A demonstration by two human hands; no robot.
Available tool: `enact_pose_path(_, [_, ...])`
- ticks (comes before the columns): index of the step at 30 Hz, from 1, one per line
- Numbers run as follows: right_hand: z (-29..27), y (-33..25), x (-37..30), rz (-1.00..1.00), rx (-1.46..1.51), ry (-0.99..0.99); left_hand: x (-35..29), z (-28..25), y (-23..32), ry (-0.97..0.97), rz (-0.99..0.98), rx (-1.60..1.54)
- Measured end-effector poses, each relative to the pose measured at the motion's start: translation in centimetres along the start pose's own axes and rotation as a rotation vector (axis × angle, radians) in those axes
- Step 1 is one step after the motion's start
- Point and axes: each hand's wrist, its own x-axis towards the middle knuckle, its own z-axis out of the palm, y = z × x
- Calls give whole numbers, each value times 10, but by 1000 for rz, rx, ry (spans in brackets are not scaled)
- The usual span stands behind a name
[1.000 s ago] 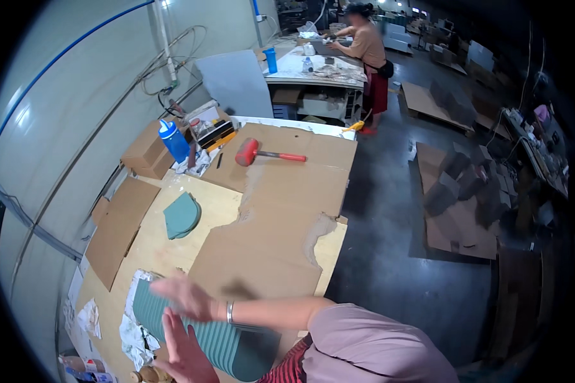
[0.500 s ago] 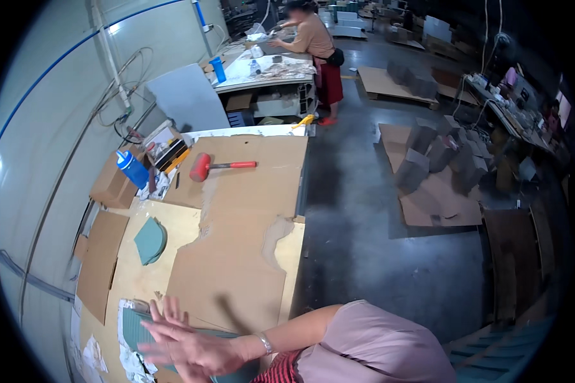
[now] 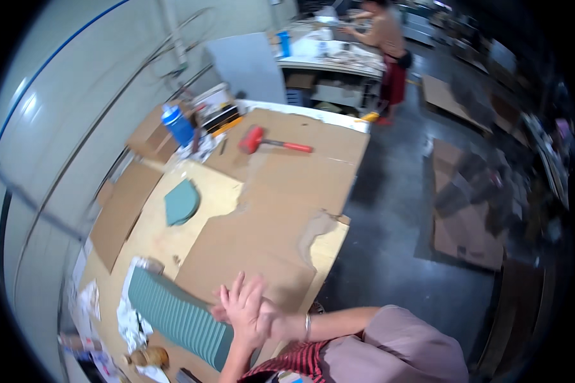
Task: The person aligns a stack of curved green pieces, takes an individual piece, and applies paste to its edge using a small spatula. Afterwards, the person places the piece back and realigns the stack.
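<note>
My left hand is raised over the near edge of the table, its fingers apart. Against it lies my right hand, wearing a bracelet at the wrist. Its fingers stretch out behind the left hand and are partly hidden and blurred. I see no object held in either hand. Just left of them, a long row of overlapping green sheets rests on the table. Farther off, a smaller stack of green rounded pieces sits on a bare part of the tabletop. A red-headed mallet lies on the cardboard.
A blue bottle and a cardboard box stand at the far left. Near left are crumpled white cloth and a brown bottle-like thing. A person works at another table. Dark blocks sit on floor cardboard.
The view has swung left and tilted, moving the table rightward in it. My hands have shifted to the right of the green row, uncovering it. They remain against each other.
</note>
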Motion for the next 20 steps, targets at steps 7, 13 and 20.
enact_pose_path(7, [-31, 5, -17, 314, -680, -111, -48, 30, -83, 296, -290, -332])
enact_pose_path(13, [-118, -12, -43, 146, -1645, -93, -160, 78, -60, 300, -521, -320])
enact_pose_path(20, [-171, 17, -53, 43, -1870, -286, -171, 115, -50, 225, -458, -201])
